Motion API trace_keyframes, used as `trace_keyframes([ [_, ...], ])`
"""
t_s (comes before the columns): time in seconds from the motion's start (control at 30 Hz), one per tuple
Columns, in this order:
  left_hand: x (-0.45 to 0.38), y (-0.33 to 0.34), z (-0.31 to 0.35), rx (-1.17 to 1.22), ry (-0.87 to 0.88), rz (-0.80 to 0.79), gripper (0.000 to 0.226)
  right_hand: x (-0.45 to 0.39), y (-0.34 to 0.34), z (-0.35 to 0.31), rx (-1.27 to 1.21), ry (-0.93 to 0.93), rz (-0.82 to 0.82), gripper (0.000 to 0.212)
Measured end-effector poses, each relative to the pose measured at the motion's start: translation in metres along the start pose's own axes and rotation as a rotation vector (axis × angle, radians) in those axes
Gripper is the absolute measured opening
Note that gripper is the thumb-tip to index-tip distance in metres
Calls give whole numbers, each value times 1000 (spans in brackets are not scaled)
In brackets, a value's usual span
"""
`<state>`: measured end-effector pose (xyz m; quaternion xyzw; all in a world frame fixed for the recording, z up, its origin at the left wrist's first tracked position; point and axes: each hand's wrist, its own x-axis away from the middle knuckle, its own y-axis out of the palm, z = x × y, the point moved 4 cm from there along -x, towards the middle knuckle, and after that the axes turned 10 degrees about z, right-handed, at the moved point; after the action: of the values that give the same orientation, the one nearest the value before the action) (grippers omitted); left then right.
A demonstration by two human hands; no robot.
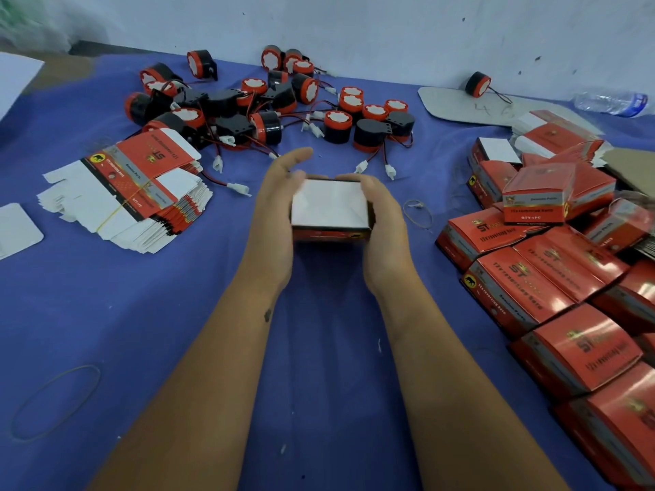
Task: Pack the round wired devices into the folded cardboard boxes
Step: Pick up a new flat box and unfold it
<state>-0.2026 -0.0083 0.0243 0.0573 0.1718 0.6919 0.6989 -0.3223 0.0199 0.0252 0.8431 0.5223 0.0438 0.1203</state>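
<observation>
Seen from above, looking down two bare forearms over a blue cloth (177, 313). Held between both palms at centre, a small cardboard box (331, 209), white flap face turned up, red printed side toward the viewer — lifted clear of the cloth, probably to close or square its flaps. Left hand (280, 207) cupping the box's left side, fingers extended up past its far edge, motion-blurred. Right hand (381, 221) wrapped round the right side, fingers curled over the top far corner. Whether a device is already inside: cannot tell.

Beyond the hands, a loose heap of round red-and-black wired devices (269, 101), within reach. To the left, a banded stack of flat unfolded cartons (141, 193). To the right, a pile of finished red boxes (549, 278) — likely the drop-off side. A rubber band (56, 402) lying near left.
</observation>
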Motion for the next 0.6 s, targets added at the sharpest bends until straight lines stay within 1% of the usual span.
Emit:
trace_keyframes([
  [0.03, -3, -2, -4, -12, -50, 43, 35, -1, 0, 3, 22, 38, 39, 26],
  [0.07, -8, -6, -7, -147, -58, 87, 41, -3, -3, 5, 111, 54, 74, 30],
  [0.1, -13, -6, -8, -367, -49, 105, 45, -5, -5, 7, 218, 55, 80, 34],
  [0.13, -16, -10, -10, -550, -58, 178, 48, -7, -6, 9, 306, 46, 53, 39],
  [0.17, -17, -14, -7, -705, 24, 248, 51, -7, -8, 9, 351, 47, 18, 42],
  [0.2, -15, -15, -4, -799, 91, 237, 52, -7, -9, 7, 355, 47, -9, 42],
  [0.23, -14, -16, -3, -759, 87, 232, 46, -7, -10, 5, 329, 31, -18, 40],
  [0.27, -11, -19, -1, -687, 111, 255, 32, -6, -10, 1, 283, -1, -12, 37],
  [0.3, -9, -20, -1, -671, 134, 231, 18, -5, -10, -2, 228, -49, 5, 32],
  [0.33, -8, -18, -1, -647, 119, 181, 25, -4, -9, -6, 189, -107, 23, 26],
  [0.37, -7, -15, 1, -578, 63, 137, 36, -2, -7, -9, 190, -182, 34, 22],
  [0.4, -6, -15, 4, -478, -10, 116, 45, -1, -5, -11, 230, -264, 35, 24],
  [0.47, -8, -17, 4, -259, -125, 83, 55, 0, 4, -13, 421, -445, 1, 29],
  [0.53, -12, -23, 4, -239, -114, 64, 60, 1, 19, -10, 611, -609, -59, 34],
  [0.57, -15, -28, 4, -249, -89, 99, 60, -1, 26, -6, 622, -628, -90, 38],
  [0.6, -18, -34, 3, -254, -57, 161, 61, -4, 32, -4, 578, -598, -110, 43],
])
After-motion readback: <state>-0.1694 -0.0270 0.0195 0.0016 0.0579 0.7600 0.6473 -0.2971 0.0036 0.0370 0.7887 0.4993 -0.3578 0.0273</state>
